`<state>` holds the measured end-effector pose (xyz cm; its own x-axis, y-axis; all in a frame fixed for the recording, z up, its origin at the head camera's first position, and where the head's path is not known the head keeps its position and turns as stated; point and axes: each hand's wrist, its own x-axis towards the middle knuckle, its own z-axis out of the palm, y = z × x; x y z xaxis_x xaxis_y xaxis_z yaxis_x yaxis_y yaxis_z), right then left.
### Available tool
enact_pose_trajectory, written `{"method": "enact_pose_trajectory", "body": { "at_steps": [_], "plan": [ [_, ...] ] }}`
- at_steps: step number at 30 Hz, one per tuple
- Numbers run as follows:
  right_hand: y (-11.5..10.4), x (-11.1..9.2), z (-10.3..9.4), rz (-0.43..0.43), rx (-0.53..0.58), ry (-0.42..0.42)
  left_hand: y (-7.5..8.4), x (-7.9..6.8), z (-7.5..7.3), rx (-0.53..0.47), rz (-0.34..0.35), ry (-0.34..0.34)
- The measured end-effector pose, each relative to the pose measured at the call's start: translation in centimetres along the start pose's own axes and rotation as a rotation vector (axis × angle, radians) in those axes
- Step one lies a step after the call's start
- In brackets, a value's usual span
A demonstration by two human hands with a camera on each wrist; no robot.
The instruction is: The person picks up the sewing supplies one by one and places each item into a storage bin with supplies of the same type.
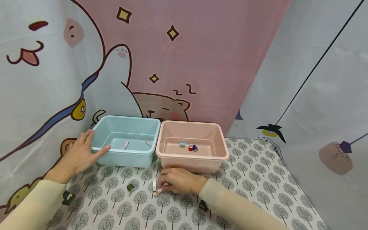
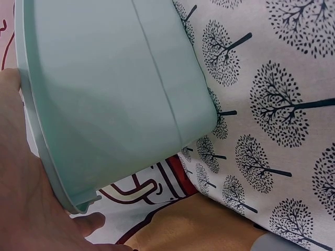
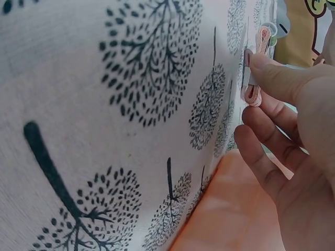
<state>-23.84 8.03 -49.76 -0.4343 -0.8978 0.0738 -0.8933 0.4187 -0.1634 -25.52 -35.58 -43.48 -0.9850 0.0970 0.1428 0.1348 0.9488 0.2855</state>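
The surface [image 1: 250, 183] is matte cloth printed with trees. From the right hand [image 1: 181, 181], a smooth, rectangular pale-blue plastic bin [image 1: 123, 158] stands at ten o'clock, a rectangular peach-pink plastic bin [image 1: 204, 163] at twelve. The left hand [image 1: 79, 153] lies spread at the blue rim. A dark-green thread spool [image 1: 130, 187] is at nine; at eight, the right hand pinches a looped, pale-banded pink thread skein [image 3: 253, 79].

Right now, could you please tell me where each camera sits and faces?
Head: on the head, facing forward and down over blue bin and pink bin; left hand, right hand, sleeves show.
Left wrist: on that wrist, facing the blue bin's outside; left hand partly shows.
Right wrist: on that wrist, facing along patterned cloth; right hand partly shows, pinching pink skein.
Shared by head and left wrist: blue bin, left hand.
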Motion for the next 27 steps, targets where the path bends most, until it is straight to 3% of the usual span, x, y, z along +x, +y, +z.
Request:
{"method": "enact_pose_trajectory", "body": {
  "at_steps": [22, 27],
  "plan": [
    [-1.2, 0.2, -2.8, -0.011, -0.089, 0.053, -0.1, 0.1, 0.0, -0.003, 0.0, -0.004],
    [-1.5, 0.4, -3.8, -0.012, -0.048, 0.067, -0.1, 0.1, 0.0, -0.011, 0.001, -0.007]
  ]
}}
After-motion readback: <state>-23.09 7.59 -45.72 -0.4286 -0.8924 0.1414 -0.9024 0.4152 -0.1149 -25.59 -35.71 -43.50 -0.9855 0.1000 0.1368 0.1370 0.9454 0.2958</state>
